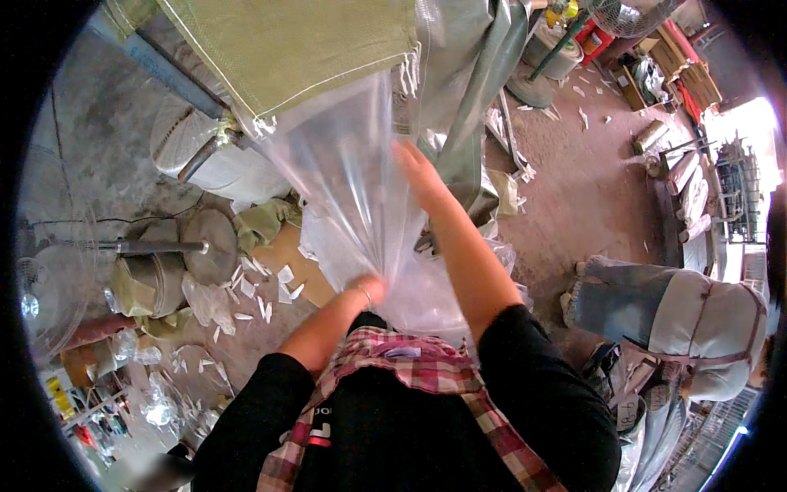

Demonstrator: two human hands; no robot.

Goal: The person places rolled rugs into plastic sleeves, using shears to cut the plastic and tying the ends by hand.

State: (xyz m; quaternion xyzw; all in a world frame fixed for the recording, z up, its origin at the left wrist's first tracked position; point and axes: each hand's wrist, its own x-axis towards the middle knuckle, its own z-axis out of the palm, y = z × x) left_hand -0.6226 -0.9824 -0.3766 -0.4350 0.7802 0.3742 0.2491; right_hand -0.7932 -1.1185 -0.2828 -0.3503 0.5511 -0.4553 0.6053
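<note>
- We pinched the clear plastic film [348, 180] in our left hand [369, 289], its folds converging there, near our checked apron [434, 371].
- Our right hand [416, 168] was higher, at the film's right side; we couldn't tell whether it gripped.
- The film stretched toward us from under the olive woven fabric [303, 49].

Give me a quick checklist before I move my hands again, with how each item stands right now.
1. Left hand gripping the clear plastic film: ok, the folds converge at it.
2. Right hand gripping the film: cannot tell; it is at the film's right side, fingers unclear.
3. Film smooth: not ok, long folds run down it.
4. Hands off the green woven sheet: ok, both are below its edge.
5. Floor free of white scraps: not ok, several lie to the left.
</note>
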